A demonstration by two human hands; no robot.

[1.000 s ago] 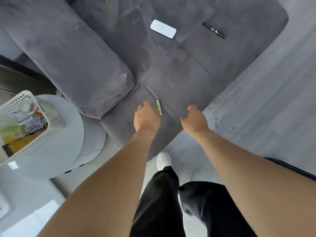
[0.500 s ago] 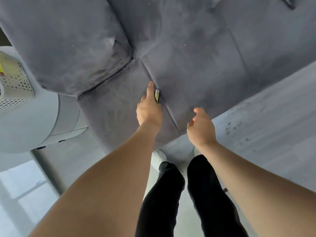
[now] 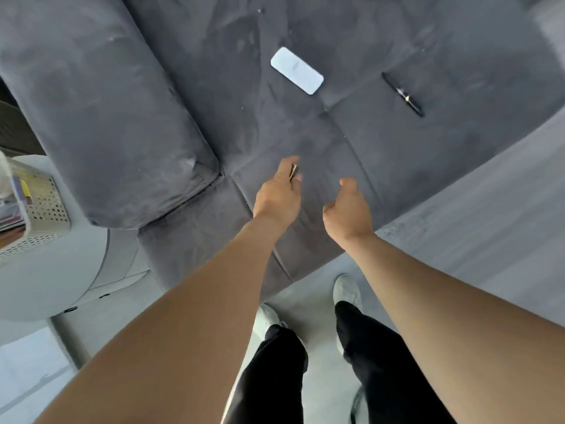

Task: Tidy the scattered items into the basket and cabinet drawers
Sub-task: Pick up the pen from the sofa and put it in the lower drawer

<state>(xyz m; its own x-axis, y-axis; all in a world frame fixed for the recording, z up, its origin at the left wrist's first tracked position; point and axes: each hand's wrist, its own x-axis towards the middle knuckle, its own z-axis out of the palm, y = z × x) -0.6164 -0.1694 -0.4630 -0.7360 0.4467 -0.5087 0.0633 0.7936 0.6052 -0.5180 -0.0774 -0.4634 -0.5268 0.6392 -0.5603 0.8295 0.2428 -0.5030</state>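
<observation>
Above the front seat cushion of the sofa (image 3: 305,123), the left hand (image 3: 277,195) now pinches the small thin item (image 3: 293,172) between thumb and fingertips, lifted clear of the seam where it lay a moment ago under a reaching finger. What the slim, dark and metallic sliver is cannot be told. The right hand (image 3: 347,211) hovers just beside it, fingers loosely curled, holding nothing, much as before. Farther back on the sofa's soft, napped grey fabric lie a smooth white rounded-rectangle device (image 3: 296,70) and a slender black pen (image 3: 403,94), both back in view. Left of the sofa's padded arm, a perforated pale basket (image 3: 46,203) sits on a round white table (image 3: 55,270).
</observation>
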